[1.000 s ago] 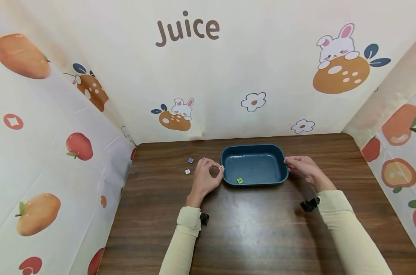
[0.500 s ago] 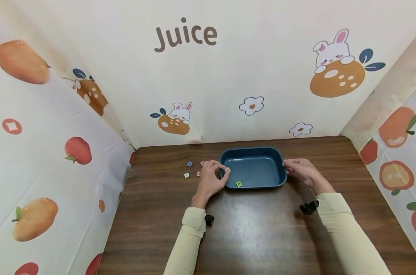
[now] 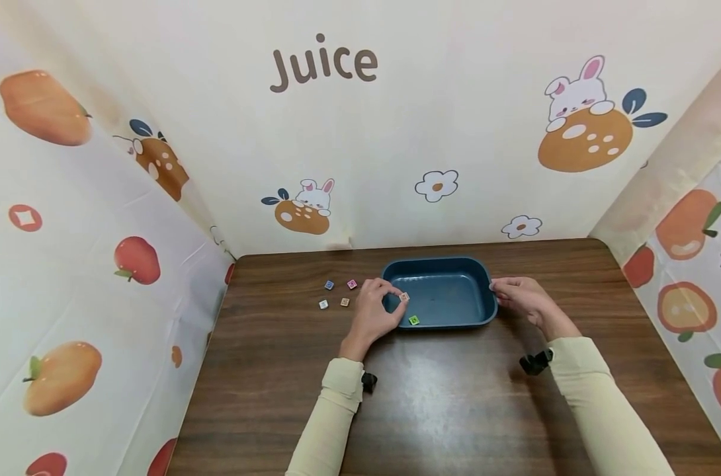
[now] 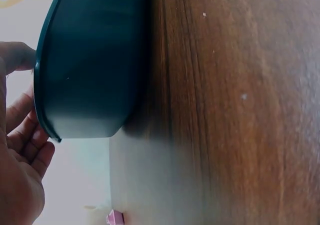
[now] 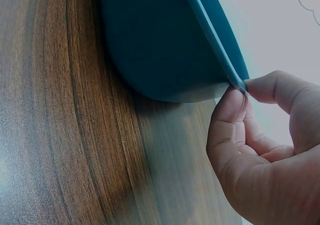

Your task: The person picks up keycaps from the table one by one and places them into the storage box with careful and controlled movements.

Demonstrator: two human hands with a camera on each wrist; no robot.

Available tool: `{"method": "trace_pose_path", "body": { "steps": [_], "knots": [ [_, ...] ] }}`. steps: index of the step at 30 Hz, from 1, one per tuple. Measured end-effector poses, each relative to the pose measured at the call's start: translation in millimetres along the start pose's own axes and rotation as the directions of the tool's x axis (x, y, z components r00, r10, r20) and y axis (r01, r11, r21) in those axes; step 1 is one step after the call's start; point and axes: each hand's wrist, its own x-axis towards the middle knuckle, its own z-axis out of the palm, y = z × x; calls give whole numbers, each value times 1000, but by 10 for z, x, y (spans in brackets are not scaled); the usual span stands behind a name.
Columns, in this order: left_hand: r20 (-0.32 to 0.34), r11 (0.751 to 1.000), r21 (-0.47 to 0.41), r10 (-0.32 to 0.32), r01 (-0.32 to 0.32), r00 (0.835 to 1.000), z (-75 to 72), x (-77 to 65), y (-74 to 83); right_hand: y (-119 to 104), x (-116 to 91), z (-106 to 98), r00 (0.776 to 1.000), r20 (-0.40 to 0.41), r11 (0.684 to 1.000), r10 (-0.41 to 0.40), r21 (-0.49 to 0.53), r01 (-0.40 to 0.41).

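A blue rectangular tray (image 3: 452,297) stands on the table, with a small green cube (image 3: 414,320) inside near its front wall. My left hand (image 3: 375,313) pinches a pale orange-and-white cube (image 3: 404,297) between thumb and forefinger, above the left end of the tray. What it holds is hidden by the tray wall in the left wrist view. At the opposite end my right hand (image 3: 527,299) grips the rim; the right wrist view shows the thumb on the inner side and curled fingers beneath the rim's outer edge.
Left of the tray lie a blue cube (image 3: 329,285), a pink cube (image 3: 352,284), a white cube (image 3: 323,304) and an orange-brown cube (image 3: 344,302). The wooden table (image 3: 432,403) meets a printed cloth backdrop (image 3: 384,139) behind and at both sides.
My left hand has carried the pale orange cube rightward, from the tray's left rim to over its inside. The pink and orange-brown cubes have come into sight. My right hand keeps its hold.
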Motion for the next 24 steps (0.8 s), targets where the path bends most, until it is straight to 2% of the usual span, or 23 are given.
{"method": "trace_pose_path", "body": {
  "steps": [8,19,24],
  "knots": [
    [-8,999,30,22,-21,1000,24,30,29,-21,4,4,1000,-10,1000,15,-19,-15],
    [88,998,37,47,-50,995,105,57,104,16,4,-12,999,-19,998,50,-34,-51],
    [110,994,58,81,-88,991,151,50,141,21,14,-29,998,-18,997,61,-40,-62]
  ]
}}
